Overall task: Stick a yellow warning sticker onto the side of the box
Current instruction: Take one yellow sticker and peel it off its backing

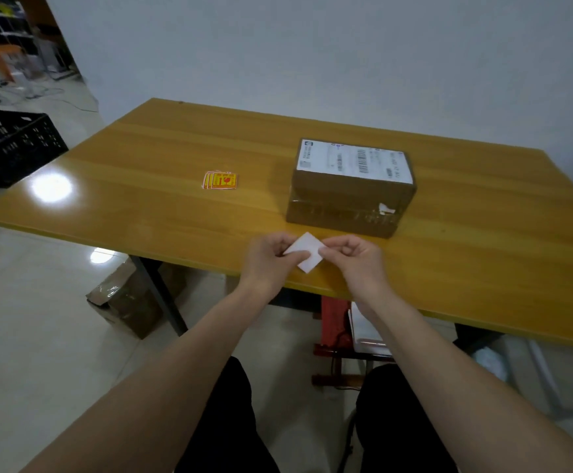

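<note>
Both sets of fingers pinch a white-backed sticker, left hand and right hand at opposite corners, just before the box on the surface. Risk: peeling hastily, the sticker could curl onto itself.

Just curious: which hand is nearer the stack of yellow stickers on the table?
Left. The left hand is nearer the stickers, which lie beyond it to the left; the right hand is farther right.
</note>
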